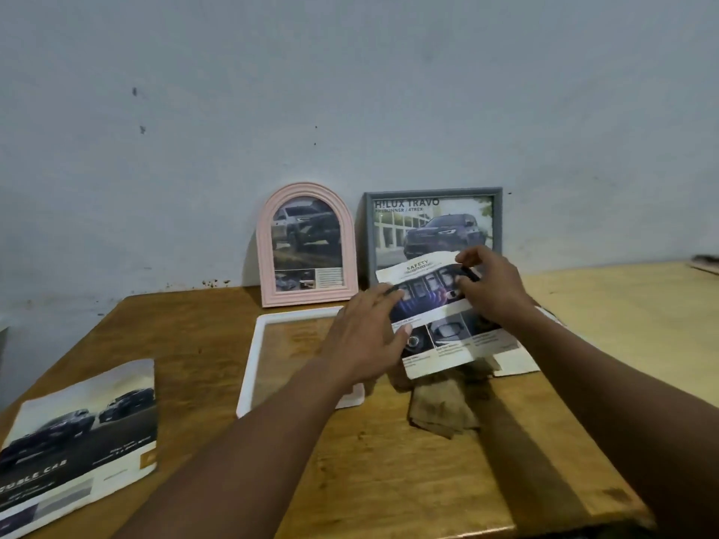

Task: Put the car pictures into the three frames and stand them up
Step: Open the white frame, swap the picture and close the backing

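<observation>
A pink arched frame [307, 247] and a grey rectangular frame [432, 227], each with a car picture in it, stand along the far edge of the tabletop [202, 336], leaning on the wall. A white frame [249, 367] lies flat in front of the pink one. Over the middle of the tabletop both hands grasp a "SAFETY" car page [447, 317]: the left hand [369, 332] grips its left edge, and the right hand [494, 289] pinches its top edge. A brown cloth [443, 410] lies beneath the page. A car brochure [78, 433] rests at the near left corner.
</observation>
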`<state>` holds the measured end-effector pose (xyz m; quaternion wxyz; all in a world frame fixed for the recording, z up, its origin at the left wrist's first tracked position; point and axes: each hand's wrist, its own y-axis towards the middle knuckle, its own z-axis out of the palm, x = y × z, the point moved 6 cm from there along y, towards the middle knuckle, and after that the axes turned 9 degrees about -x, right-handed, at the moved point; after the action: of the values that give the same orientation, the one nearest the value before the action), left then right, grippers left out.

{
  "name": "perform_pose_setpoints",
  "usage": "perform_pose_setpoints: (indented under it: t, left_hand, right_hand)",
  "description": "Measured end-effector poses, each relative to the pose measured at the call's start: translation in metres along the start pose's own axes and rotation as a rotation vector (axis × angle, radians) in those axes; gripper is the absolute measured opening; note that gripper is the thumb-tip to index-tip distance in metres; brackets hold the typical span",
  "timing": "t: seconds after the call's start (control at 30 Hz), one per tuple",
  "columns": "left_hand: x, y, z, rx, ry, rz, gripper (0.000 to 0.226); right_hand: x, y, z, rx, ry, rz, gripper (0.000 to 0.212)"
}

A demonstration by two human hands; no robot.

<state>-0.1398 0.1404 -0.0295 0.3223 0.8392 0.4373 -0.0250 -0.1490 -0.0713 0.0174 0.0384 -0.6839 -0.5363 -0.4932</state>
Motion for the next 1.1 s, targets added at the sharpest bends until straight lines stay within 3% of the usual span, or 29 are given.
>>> perform_pose_setpoints:
  t: [0.2, 0.33, 0.63, 0.9, 1.1]
  left_hand:
    - [-0.091, 0.038, 0.086, 0.248, -0.044, 0.103, 0.061]
    - [-0.115, 0.050, 0.127, 0.430, 0.044, 0.118, 0.048]
    - [-0.111, 0.056, 0.135, 0.383, 0.041, 0.107, 0.042]
    - [-0.071, 0.041, 0.060, 0.262, 0.029, 0.039, 0.044]
    - [0.040, -0.019, -0.049, 0.100, 0.125, -0.213, 0.046]
  right_hand:
    - [-0.100, 0.040, -0.074, -0.013, -0.270, 0.099, 0.035]
    - [-0.145, 0.047, -0.066, 0.145, -0.397, 0.129, 0.037]
    - [-0.167, 0.023, -0.031, 0.332, -0.538, 0.153, 0.043]
    - [-0.066, 0.011, -0.011, 0.324, -0.477, -0.013, 0.047]
    - [0.075, -0.034, 0.085, 0.425, -0.242, -0.190, 0.043]
